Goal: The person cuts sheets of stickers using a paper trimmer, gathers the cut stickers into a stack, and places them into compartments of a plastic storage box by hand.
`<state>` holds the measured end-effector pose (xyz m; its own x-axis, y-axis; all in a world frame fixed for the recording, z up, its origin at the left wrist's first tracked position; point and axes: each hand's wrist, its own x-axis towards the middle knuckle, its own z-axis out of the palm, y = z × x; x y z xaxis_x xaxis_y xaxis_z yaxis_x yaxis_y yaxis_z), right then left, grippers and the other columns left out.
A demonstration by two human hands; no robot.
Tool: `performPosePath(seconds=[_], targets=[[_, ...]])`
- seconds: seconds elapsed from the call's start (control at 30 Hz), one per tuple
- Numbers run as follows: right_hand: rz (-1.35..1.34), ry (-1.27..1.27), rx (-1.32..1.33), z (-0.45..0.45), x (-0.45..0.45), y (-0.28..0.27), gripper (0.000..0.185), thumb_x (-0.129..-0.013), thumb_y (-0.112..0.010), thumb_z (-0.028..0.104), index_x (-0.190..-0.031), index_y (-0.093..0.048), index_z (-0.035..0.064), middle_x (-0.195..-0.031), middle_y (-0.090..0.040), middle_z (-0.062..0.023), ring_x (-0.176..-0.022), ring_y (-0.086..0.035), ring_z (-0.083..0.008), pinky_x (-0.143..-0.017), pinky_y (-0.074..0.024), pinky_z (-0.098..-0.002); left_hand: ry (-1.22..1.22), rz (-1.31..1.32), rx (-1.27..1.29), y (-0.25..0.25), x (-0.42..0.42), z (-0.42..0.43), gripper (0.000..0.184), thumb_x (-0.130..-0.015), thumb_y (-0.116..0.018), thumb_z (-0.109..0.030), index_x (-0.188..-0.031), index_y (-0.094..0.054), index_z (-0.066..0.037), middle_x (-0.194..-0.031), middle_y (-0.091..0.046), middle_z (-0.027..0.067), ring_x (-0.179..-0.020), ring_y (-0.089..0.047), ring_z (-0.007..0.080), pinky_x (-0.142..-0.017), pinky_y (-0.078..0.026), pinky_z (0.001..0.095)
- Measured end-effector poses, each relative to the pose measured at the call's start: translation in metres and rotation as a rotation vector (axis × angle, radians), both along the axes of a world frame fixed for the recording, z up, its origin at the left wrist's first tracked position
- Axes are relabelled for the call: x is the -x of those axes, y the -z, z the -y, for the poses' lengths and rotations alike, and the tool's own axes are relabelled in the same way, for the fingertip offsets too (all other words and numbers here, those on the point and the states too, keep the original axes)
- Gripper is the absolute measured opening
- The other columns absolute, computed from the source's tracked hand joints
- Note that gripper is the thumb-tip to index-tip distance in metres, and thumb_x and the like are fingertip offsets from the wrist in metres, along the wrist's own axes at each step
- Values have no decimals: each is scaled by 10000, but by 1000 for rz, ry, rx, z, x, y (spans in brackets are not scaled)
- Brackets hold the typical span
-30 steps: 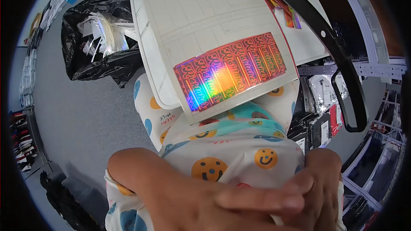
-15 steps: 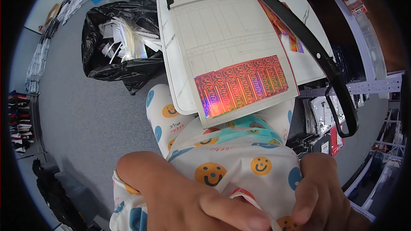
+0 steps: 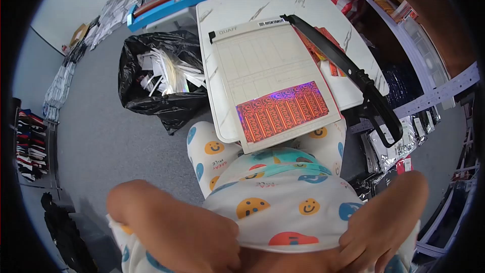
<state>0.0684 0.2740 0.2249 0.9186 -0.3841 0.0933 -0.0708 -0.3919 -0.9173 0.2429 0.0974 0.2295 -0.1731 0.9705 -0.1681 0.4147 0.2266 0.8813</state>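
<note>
Close to my chest, my left hand (image 3: 214, 242) and my right hand (image 3: 361, 240) are each closed on the neckline of the white smiley-print shirt (image 3: 290, 192) that I wear. The shirt's edge stretches between them, and some fingertips are cut off by the frame's bottom. Beyond my lap, a paper trimmer (image 3: 268, 65) lies on a white marble-patterned table (image 3: 222, 12) and overhangs its near edge. A shiny red-orange sticker sheet (image 3: 284, 112) with repeated lettering rests on the trimmer's board. Its black cutting arm (image 3: 343, 65) slants down along the right side. Neither hand touches the trimmer.
Left of the table sits a black garbage bag (image 3: 139, 96) with paper strips inside. A blue machine (image 3: 169, 5) with a roller stands behind it. More red sticker pieces (image 3: 331, 43) lie under the cutting arm. Packaged garments (image 3: 399, 139) fill the right side below a metal rail (image 3: 437, 91).
My hands have moved apart from near each other, drawing the shirt's neckline out between them. The view has tilted up, showing more of the table's far side and the blue machine.
</note>
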Motion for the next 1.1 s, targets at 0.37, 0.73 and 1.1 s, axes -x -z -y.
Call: performPosePath(seconds=[0.37, 0.73, 1.1], targets=[[-642, -154, 4, -35, -24, -46, 392, -678, -557, 410, -878, -505, 76, -867, -458, -56, -878, -439, -188, -686, -382, -301, -544, -526, 521, -41, -60, -15, 80, -716, -518, -136, -740, -594, -143, -776, -537, 9, -766, -521, 188, -688, -365, 298], [-211, 205, 105, -65, -7, -14, 517, -727, -495, 458, -1052, -401, 66, -1060, -369, -116, -1023, -360, -208, -802, -343, -337, -619, -494, 548, -34, -70, -17, 170, -744, -515, -127, -909, -550, -106, -966, -466, 86, -911, -467, 240, -761, -368, 344], [232, 721, 508, -168, 66, 10, 650, -776, -433, 505, -1226, -296, 57, -1254, -280, -177, -1168, -282, -227, -917, -304, -374, -1006, 175, -491, 75, -43, 46, 310, -772, -511, -117, -1078, -506, -70, -1156, -396, 163, -1055, -413, 293, -835, -372, 390]])
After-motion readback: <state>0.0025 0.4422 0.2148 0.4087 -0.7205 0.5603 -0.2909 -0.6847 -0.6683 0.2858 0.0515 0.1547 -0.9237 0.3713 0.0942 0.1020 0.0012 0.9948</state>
